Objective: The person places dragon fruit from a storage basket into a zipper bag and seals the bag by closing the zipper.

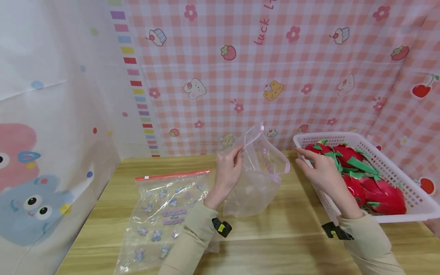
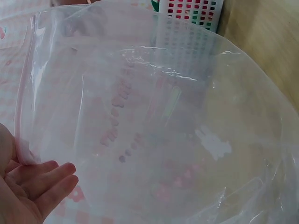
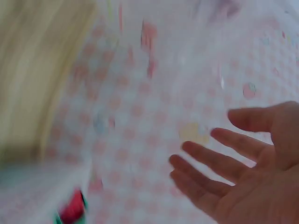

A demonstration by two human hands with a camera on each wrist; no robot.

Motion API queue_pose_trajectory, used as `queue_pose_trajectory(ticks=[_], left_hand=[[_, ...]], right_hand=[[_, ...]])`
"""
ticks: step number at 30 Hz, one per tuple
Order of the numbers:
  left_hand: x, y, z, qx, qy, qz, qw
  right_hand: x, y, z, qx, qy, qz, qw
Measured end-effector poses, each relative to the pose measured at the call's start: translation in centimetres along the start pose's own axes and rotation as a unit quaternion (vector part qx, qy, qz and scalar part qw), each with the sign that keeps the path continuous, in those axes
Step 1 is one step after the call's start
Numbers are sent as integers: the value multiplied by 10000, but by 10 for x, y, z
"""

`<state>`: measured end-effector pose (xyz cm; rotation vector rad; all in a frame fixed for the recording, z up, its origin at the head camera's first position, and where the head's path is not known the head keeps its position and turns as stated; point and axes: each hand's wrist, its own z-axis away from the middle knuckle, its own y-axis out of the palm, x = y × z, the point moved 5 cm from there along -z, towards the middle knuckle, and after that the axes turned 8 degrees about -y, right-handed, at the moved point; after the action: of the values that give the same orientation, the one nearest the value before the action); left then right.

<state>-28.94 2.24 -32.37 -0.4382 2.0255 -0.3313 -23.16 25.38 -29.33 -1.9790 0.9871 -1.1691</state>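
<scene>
My left hand [image 1: 228, 170] pinches the pink zip edge of a clear zip bag [image 1: 252, 193], whose mouth gapes toward the right. In the left wrist view the bag [image 2: 154, 116] spreads wide from the thumb and fingers, with faint pink lettering on it. My right hand [image 1: 321, 172] is over the near-left rim of a white basket [image 1: 381, 218], with nothing in it. The right wrist view shows that hand [image 3: 238, 168] with its fingers extended and spread. Red dragon fruits [image 1: 383, 194] with green scales fill the basket.
A second clear zip bag [image 1: 151, 206] with a red slider strip and small printed figures lies flat at the left on the wooden table [image 1: 288, 248]. A pink checked cloth [image 1: 213, 76] hangs behind the table, and a white printed cloth [image 1: 62, 107] hangs at the left.
</scene>
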Motion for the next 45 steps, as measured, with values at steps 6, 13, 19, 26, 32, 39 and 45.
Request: queue_pose_trajectory(ticks=[6,13,19,26,32,39,45], left_hand=[[3,-1,0,77,-128,24,9999],[3,-3,0,135,-145,-16,9998],[3,-2,1,172,-101,-4,9998],[4,-1,1,219,-114,-46,9997],[5,0,1,265,-179,-43,9995],[5,3,1,246,-163,-125,9995],[3,4,0,109,-9,-161,9998]], right_hand=[[-53,-20,6,1426,537,782,9852],[-118,-18,28,2189,943,1462,9601],[-143,-4,47,2381,1132,1161,9576],[-152,-1,51,1608,985,1116,9757],[-150,-4,52,1216,884,1185,9815],[-138,-25,55,1389,1120,1291,9754],[-125,-52,59,1345,1197,1538,9716]])
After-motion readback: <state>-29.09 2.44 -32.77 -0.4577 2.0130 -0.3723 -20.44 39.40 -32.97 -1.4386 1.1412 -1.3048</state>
